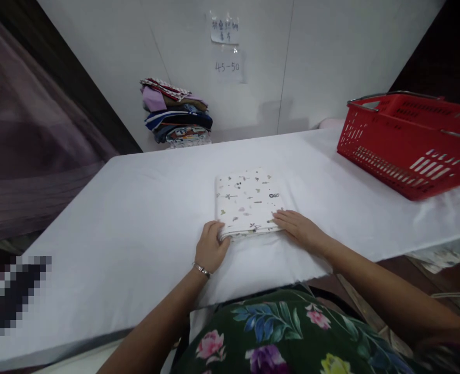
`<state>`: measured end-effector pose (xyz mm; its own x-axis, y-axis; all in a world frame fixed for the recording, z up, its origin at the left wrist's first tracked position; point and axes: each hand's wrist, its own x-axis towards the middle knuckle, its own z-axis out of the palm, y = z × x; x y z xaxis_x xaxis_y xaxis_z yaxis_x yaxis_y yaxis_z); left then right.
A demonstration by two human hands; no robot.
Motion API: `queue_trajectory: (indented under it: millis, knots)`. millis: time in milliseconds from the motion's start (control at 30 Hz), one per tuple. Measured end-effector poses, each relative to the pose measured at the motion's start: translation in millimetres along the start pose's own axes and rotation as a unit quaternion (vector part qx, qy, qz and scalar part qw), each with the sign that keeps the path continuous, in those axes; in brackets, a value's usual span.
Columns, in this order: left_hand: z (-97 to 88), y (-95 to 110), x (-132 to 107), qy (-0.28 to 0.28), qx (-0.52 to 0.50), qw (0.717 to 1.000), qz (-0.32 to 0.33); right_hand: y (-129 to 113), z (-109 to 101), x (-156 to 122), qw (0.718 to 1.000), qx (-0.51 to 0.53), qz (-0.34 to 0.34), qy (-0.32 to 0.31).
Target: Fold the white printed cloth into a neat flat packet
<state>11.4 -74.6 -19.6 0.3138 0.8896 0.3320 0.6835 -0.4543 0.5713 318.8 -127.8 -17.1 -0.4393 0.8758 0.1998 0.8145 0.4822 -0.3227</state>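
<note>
A folded white cloth with small printed motifs (pixel 247 200) lies in the middle of the white-covered table (pixel 136 218). My left hand (pixel 211 248), with a bracelet on the wrist, curls round the near left corner of the folded cloth and grips its edge. My right hand (pixel 298 227) lies flat with fingers stretched out on the near right corner of the cloth, pressing it down.
A red plastic shopping basket (pixel 405 143) with metal handles stands at the table's right end. A stack of folded colourful fabrics (pixel 175 119) sits at the far edge against the white wall. A dark curtain hangs to the left.
</note>
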Motion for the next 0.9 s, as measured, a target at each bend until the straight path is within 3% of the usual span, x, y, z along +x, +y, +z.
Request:
queue_trajectory:
  millis: [200,367,567,700,900]
  knots:
    - [-0.5,-1.8,1.3,-0.028,-0.007,0.999,0.022,11.0,-1.1,-5.3,0.999,0.027,-0.025,0.026]
    - [-3.4,0.9,0.1,-0.061,0.033,0.998,0.008,8.8,6.6,-8.7,0.999,0.016,0.001,0.028]
    - [-8.4,4.3,-3.7,-0.024,0.130,0.990,0.057,8.4,9.5,-6.5,1.000,-0.002,-0.015,0.027]
    - [-12.1,0.6,-2.2,-0.072,0.139,0.983,0.096,11.1,12.3,-5.8,0.999,0.005,-0.018,0.030]
    - [-27.0,0.1,7.8,-0.107,0.110,0.984,0.088,-2.8,1.7,-7.8,0.998,0.043,0.003,0.036]
